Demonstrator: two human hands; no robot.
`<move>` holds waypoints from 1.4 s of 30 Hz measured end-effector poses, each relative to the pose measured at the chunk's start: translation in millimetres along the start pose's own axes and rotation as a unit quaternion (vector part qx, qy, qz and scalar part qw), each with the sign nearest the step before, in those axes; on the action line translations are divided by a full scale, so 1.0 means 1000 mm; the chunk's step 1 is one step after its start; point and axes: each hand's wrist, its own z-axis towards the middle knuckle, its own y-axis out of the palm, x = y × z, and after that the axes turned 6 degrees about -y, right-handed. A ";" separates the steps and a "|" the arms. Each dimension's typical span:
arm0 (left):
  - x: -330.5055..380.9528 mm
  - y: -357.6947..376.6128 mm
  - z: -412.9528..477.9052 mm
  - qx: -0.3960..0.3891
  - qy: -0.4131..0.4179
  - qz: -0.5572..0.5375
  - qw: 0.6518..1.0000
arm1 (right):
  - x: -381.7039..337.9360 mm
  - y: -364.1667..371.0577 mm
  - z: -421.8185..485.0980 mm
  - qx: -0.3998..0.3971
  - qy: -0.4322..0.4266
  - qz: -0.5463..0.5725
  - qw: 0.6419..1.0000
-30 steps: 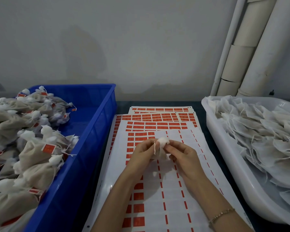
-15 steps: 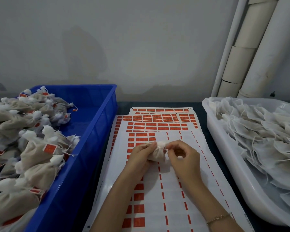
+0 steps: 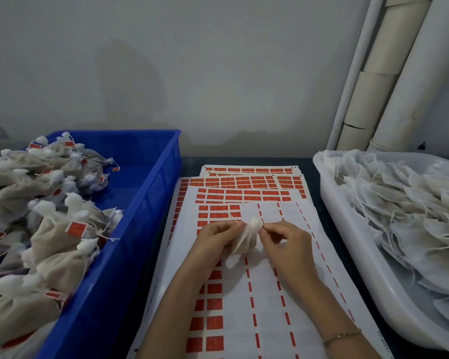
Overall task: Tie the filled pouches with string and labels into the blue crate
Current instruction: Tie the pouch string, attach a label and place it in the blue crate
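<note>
A: Nearest first, what do we log?
B: White backing sheets of red rectangular labels [image 3: 270, 320], flat under the forearms. We judge that keeps the labels in reach. There's a thin bracelet [image 3: 341, 335] on the right wrist.
A: Hands?
B: The left hand [image 3: 218, 239] has its fingers curled round the small white mesh pouch [image 3: 246, 239], thumb and forefinger pinching the gathered neck. The right hand [image 3: 288, 244] pinches the same neck from the other side, other fingers tucked in. A thin white string [image 3: 233, 219] pokes up by the left thumb. We read it as cinching the tie.
A: Pouch location?
B: Between the hands, just above the sheets. It's not in the crate, and we see no label on it.
A: Further out?
B: The blue plastic crate [image 3: 153, 193] is on the left, heaped with tied, red-tagged pouches [image 3: 52, 229]. On the right, a white plastic tub [image 3: 360, 255] holds flat untied pouches [image 3: 405, 203]. So supply sits on one side and output on the other. There are pale pipes [image 3: 410, 86] at the wall.
</note>
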 end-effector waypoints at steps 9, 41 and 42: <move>-0.003 -0.003 0.000 0.001 0.019 0.054 0.998 | 0.004 -0.003 -0.002 -0.045 0.002 -0.003 0.999; -0.004 0.005 0.002 0.050 0.048 0.126 0.990 | -0.006 0.001 -0.010 -0.082 -0.155 -0.015 0.984; -0.004 0.005 0.001 0.048 0.048 0.124 0.990 | -0.006 0.000 -0.009 -0.077 -0.163 -0.004 0.984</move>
